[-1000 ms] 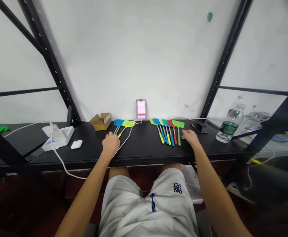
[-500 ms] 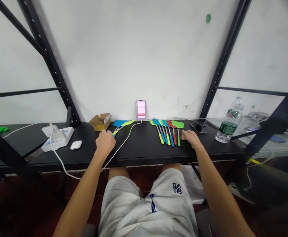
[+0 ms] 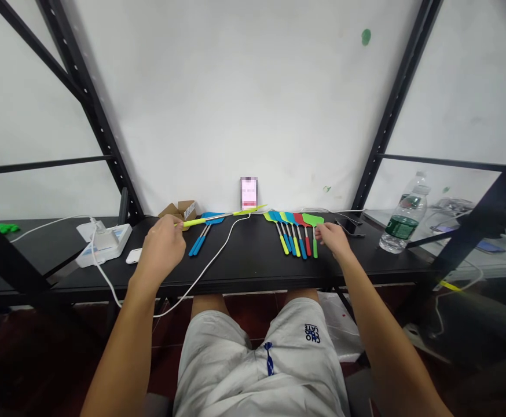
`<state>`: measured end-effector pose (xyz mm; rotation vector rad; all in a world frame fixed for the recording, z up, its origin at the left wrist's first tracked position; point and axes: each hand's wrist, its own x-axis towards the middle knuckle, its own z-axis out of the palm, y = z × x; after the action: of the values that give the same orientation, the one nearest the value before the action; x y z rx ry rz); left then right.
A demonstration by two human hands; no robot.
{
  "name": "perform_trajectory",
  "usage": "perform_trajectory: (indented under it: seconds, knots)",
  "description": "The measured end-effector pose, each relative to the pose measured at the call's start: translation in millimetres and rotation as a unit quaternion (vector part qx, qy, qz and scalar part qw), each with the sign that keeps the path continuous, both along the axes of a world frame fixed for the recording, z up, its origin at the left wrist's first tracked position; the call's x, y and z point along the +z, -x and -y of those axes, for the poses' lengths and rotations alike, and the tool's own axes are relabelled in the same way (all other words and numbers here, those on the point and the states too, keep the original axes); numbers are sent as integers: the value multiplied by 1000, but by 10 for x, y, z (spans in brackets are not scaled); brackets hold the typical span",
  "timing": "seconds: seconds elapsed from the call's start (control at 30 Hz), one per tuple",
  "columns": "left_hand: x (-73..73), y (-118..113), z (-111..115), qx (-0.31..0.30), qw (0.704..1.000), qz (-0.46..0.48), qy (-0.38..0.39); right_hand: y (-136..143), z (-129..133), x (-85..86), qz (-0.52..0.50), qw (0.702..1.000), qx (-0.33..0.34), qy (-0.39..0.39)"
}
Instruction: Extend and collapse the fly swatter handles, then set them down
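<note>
Left of centre in the frame, the left hand [image 3: 161, 246] is closed on the handle of the yellow swatter [image 3: 218, 217], whose long axis lies nearly level, head pointing right and slightly upward. Right of centre, the right hand [image 3: 332, 238] is partly curled at the green swatter [image 3: 312, 219]; whether it grips, one cannot tell. White shorts [image 3: 218, 359] at the bottom show upside-down letters "CHO" and "LATE".

A white wall [image 3: 235, 104] with a few green marks [image 3: 366, 37] rises behind the black tabletop [image 3: 244, 263]. Black metal posts [image 3: 88, 107] punched with holes slant up at both sides, and dark red floor tiles [image 3: 246, 313] lie dim below.
</note>
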<state>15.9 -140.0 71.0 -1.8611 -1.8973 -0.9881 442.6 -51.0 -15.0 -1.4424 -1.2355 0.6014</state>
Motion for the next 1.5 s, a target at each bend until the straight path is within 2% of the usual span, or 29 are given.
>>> perform_trajectory:
  seconds: [0.07,0.13,0.2,0.23,0.33,0.43,0.63,0.77,0.9,1.0,1.07,1.17,1.27,1.37,1.5]
  knots:
    - [-21,-149,10,-41,999,10,-13,282,175,150,-16,986,154,59]
    - [-78,-340,13,-87,996,14,-31,588,353,257,-56,948,295,102]
    - [-159,-551,22,-135,990,9,-29,863,491,312,-145,918,353,107]
    - [-205,-655,30,-162,987,5,-25,975,537,321,-193,907,360,105]
    - [-333,-910,64,-257,966,-15,-3,1177,582,304,-323,880,337,86]
    - [-425,-1024,78,-319,947,-30,31,1202,536,261,-391,869,297,56]
    - [-526,-977,-38,-331,935,-71,103,1139,385,140,-368,892,258,42]
    - [-544,-928,-130,-373,912,-30,167,1128,308,68,-352,906,234,16]
    - [-512,-880,-167,-404,891,20,204,991,281,112,-339,918,205,-16]
    - [-519,-851,-199,-398,894,29,205,824,268,182,-335,921,197,-36]
    - [-570,-839,-247,-369,906,16,207,724,256,220,-341,921,180,-50]
    - [-717,-836,-356,-255,949,-42,179,642,253,259,-342,923,171,-45]
    - [-882,-842,-463,-135,974,-104,151,660,295,288,-316,925,212,11]
    - [-986,-842,-519,-69,978,-133,145,743,361,304,-276,923,264,56]
    - [-992,-839,-503,-21,981,-132,137,847,405,294,-281,911,293,76]
